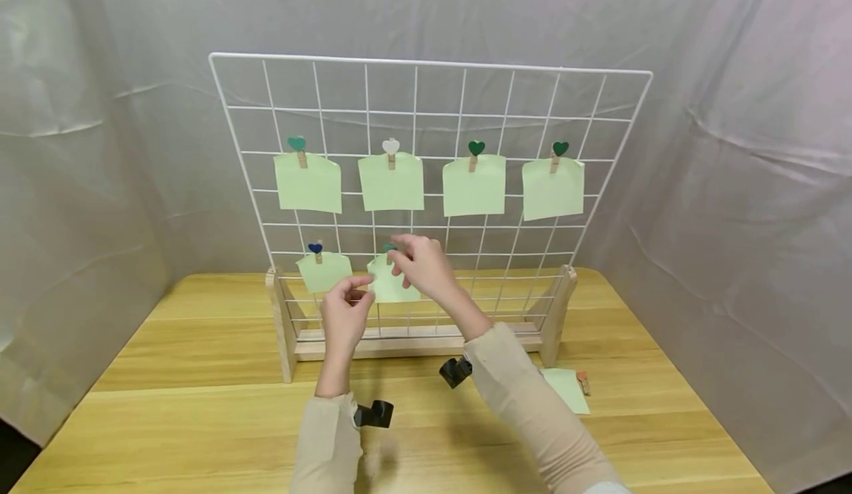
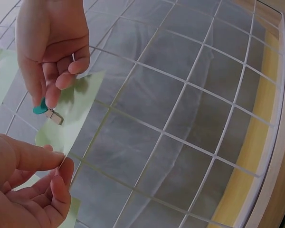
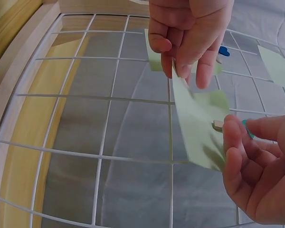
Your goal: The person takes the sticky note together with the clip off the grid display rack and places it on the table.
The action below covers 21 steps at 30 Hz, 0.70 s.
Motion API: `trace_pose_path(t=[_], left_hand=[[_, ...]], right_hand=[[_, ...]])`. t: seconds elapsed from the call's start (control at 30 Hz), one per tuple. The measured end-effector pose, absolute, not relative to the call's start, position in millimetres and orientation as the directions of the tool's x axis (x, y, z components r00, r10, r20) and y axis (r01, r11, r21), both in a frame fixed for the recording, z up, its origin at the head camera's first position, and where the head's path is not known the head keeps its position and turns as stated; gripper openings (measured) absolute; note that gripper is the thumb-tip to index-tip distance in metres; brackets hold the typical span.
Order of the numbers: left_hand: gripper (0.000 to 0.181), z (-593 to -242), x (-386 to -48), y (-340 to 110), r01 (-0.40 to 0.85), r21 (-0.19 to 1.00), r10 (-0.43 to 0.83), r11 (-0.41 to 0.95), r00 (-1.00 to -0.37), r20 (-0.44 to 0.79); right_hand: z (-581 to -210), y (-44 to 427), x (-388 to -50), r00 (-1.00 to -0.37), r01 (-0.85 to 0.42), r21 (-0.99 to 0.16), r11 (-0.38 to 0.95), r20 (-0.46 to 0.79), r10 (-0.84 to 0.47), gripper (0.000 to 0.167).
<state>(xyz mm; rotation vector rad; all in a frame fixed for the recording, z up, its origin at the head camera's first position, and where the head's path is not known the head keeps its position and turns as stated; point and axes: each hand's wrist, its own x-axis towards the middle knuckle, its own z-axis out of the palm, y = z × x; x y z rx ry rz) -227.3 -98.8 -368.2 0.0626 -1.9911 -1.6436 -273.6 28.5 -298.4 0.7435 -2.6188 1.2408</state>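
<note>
The left hand (image 1: 345, 315) pinches the side edge of a square, pale green paper note (image 1: 397, 291) between thumb and fingers. Above and beside those fingers, the right hand (image 1: 427, 268) grips a small wooden clip with a teal heart (image 2: 54, 117) at the note's top edge. Behind both hands' fingers stands a white metal wire grid (image 1: 433, 62); four more clipped green notes (image 1: 391, 189) hang in a row above them.
</note>
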Motion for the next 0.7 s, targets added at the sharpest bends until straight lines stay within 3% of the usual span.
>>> trace_pose_path(t=[0.7], left_hand=[[0.016,-366.9,-228.7,-100.2,0.306,0.918,-0.340,0.251,-0.860,0.379]], right_hand=[[-296.7,25.4,-273.3,-0.869,-0.494,-0.618,0.611,0.374,-0.324,0.025]])
